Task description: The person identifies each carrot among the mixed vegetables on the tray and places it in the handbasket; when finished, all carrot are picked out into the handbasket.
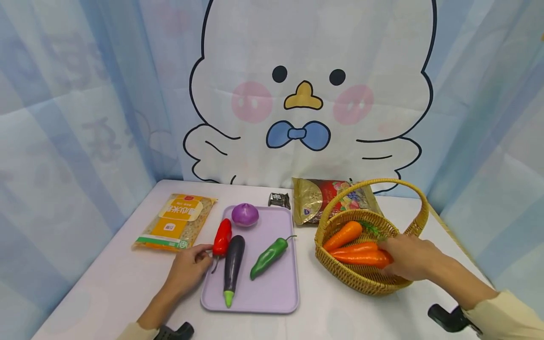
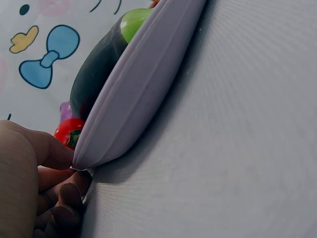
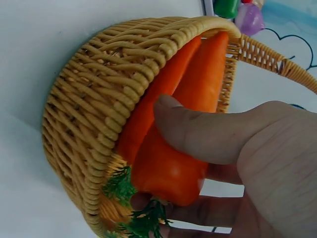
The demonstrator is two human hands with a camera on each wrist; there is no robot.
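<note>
My left hand [image 1: 189,267] pinches the left rim of a lilac tray [image 1: 272,290], thumb above and fingers below in the left wrist view. On the tray lie a red chili pepper [image 1: 223,238], right by the fingertips, a dark eggplant [image 1: 233,264], a green chili pepper [image 1: 269,258] and a purple onion [image 1: 245,215]. Inside a wicker basket [image 1: 352,278] at the right, my right hand [image 1: 410,257] grips a carrot [image 3: 168,168] near its leafy end, the thumb across its top. Other carrots [image 1: 344,236] lie beside it, leaning on the basket's wall.
Left of the tray lies a yellow-labelled bag of grain [image 1: 176,222]. A gold and red package [image 1: 314,200] lies behind the basket, whose tall handle [image 1: 374,182] arches over it. A small dark packet [image 1: 279,200] sits at the tray's back edge. Printed curtains surround the table.
</note>
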